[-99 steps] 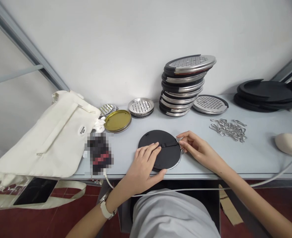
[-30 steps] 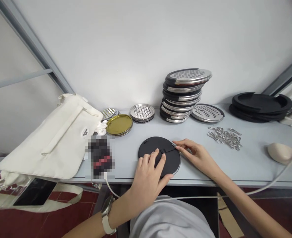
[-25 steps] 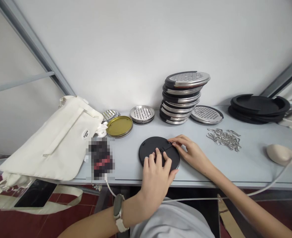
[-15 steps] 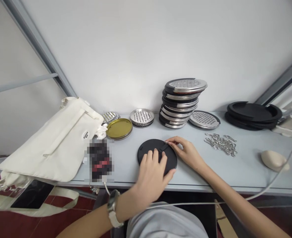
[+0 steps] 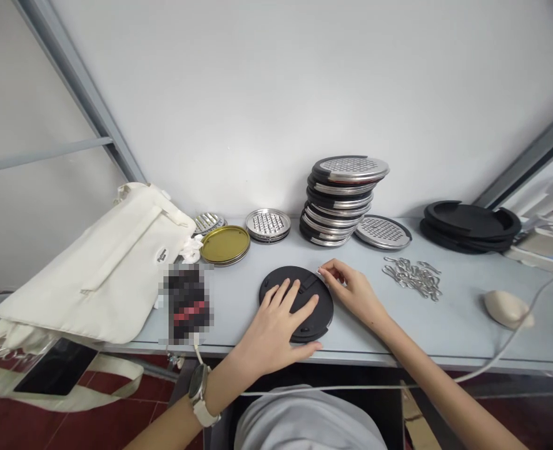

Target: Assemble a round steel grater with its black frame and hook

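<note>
A round black disc (image 5: 321, 315) with a metal-edged rim lies flat on the pale grey table (image 5: 351, 340). My left hand (image 5: 276, 322) rests on it, fingers spread and thumb at the near rim. At the disc's top edge, my right hand (image 5: 351, 290) pinches a small silver metal piece (image 5: 320, 273) between thumb and forefinger. That piece sits by a short strap or slot at the rim, and the fingers hide most of it. A loose pile of metal hooks (image 5: 412, 278) lies to the right of my right hand.
Behind the disc stand a tilted stack of oval graters (image 5: 341, 203), a loose grater (image 5: 382, 232), a round grater (image 5: 268, 225) and a gold lid (image 5: 224, 245). Black rings (image 5: 468, 228) lie far right, a beige oval object (image 5: 506, 309) near the edge, a white tote bag (image 5: 98, 275) left.
The disc has turned, bringing its strap from the right side round to the top. My right hand has moved left with it, and my left fingers have slid toward the disc's near side.
</note>
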The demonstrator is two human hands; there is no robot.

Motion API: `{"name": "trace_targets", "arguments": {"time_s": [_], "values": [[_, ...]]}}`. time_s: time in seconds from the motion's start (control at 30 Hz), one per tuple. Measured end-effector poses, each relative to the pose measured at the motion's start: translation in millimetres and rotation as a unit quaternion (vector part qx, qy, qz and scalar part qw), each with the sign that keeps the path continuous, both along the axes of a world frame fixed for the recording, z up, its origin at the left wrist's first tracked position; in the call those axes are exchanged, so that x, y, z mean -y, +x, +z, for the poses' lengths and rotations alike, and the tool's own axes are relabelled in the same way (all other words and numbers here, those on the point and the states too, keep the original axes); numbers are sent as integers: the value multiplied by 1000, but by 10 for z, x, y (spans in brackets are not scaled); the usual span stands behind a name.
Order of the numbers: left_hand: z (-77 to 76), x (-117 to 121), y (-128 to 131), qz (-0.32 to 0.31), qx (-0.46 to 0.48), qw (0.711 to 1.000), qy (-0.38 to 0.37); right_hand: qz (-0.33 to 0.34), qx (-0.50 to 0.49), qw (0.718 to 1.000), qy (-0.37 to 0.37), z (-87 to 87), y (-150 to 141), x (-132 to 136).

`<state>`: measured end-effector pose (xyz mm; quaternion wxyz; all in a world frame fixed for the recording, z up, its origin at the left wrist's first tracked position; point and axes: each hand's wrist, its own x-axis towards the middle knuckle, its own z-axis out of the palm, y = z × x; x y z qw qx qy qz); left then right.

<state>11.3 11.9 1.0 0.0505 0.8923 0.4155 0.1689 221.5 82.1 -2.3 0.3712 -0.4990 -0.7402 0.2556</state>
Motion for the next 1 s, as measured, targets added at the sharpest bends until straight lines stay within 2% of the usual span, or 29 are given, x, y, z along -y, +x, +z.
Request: {"name": "trace_targets", "arguments": {"time_s": [0.3,0.77,1.0], "values": [[3,34,-104,-50,9,998,23,30,39,999,-20,-25,-37,66],[-41,3,-103,-50,13,998,28,79,58,994,-52,-36,41,42],[-38,1,-100,-49,15,998,32,85,62,994,-39,-19,36,53]]}}
